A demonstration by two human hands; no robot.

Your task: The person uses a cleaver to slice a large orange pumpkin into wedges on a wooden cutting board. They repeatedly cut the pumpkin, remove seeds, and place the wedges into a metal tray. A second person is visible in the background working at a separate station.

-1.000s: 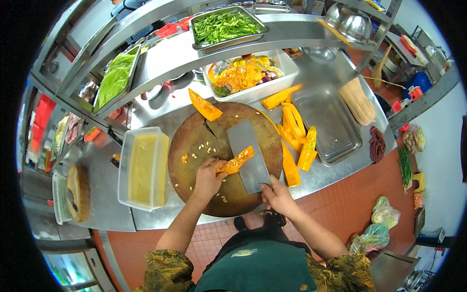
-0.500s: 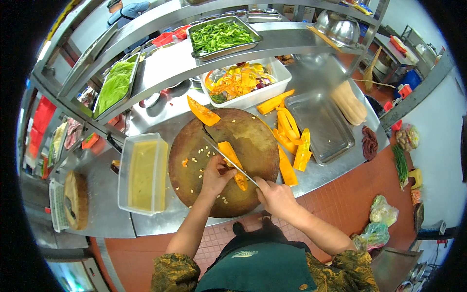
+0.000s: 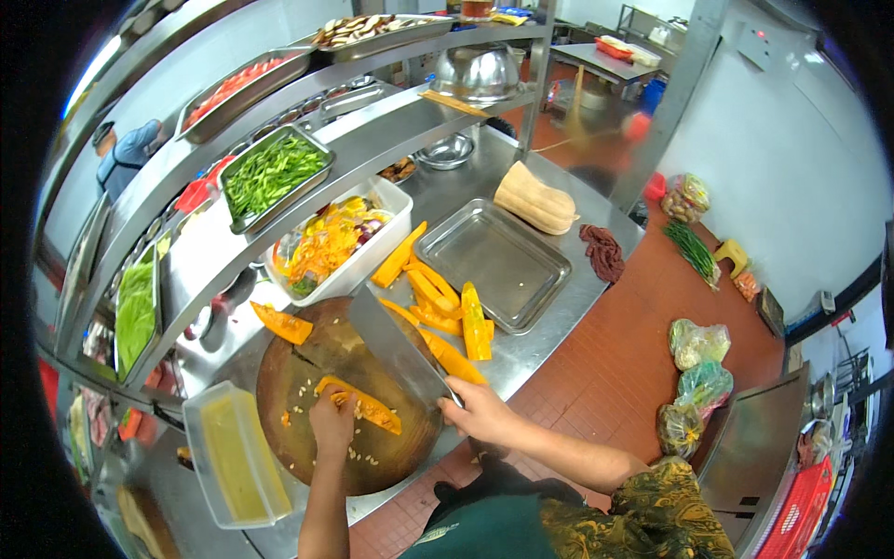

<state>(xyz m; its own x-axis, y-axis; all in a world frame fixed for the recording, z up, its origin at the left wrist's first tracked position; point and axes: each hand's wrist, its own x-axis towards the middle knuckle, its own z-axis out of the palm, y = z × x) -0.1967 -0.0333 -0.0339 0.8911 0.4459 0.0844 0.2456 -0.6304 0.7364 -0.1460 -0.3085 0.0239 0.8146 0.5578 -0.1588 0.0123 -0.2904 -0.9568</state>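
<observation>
On the round wooden chopping board point(image 3: 326, 466) lies a strip of orange pumpkin point(image 3: 372, 412) with seedy pulp. My left hand point(image 3: 333, 424) pinches its far-left end, fingers closed. In my right hand point(image 3: 480, 412) is the handle of a broad cleaver point(image 3: 396, 347), its blade tilted up over the board's right side, apart from the strip. Pale seeds are scattered about the board. Another pumpkin wedge point(image 3: 281, 323) rests across the board's far-left edge. Several cut pumpkin pieces point(image 3: 475, 321) lie just right of the board.
An empty metal tray point(image 3: 494, 270) sits right of the pieces, with a pale whole squash point(image 3: 535, 200) behind it. A white tub point(image 3: 396, 219) of peelings stands behind the board. Left is a clear plastic container point(image 3: 209, 456) with yellowish liquid. A metal shelf point(image 3: 410, 121) spans the far side.
The cleaver has lifted off the pumpkin strip and swung right with my right hand. My left hand still holds the strip. The whole view has turned to the right.
</observation>
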